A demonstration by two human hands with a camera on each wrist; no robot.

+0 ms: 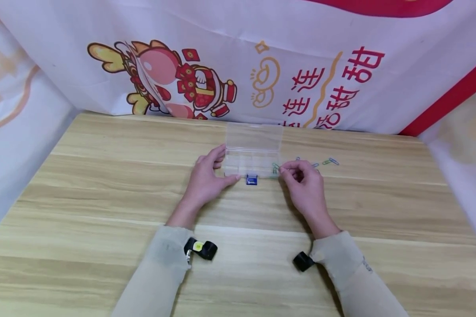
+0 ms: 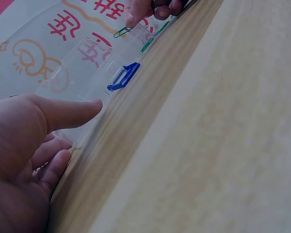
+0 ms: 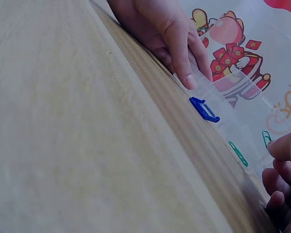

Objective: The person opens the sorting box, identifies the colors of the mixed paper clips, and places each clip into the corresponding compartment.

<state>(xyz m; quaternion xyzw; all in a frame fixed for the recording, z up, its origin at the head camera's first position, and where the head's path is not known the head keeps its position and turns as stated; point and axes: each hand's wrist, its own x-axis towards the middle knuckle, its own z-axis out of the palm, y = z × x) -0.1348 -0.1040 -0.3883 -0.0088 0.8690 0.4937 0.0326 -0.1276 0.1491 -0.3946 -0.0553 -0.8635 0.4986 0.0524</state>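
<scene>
A clear plastic compartment box (image 1: 246, 162) lies on the table with its lid (image 1: 254, 135) raised at the back and a blue latch (image 1: 251, 179) at the front. My left hand (image 1: 207, 178) holds the box's left end, thumb at the front corner and fingers along the side. Between thumb and finger, my right hand (image 1: 304, 182) pinches a green paperclip (image 3: 266, 138) over the box's right end. Another green paperclip (image 3: 238, 153) shows inside the right front compartment. The remaining fingers of the right hand are curled in.
Several loose paperclips (image 1: 333, 161), blue and green, lie on the wooden table (image 1: 238, 264) to the right of the box, some partly behind my right hand. A printed cloth (image 1: 238, 66) hangs along the table's back edge, close behind the lid.
</scene>
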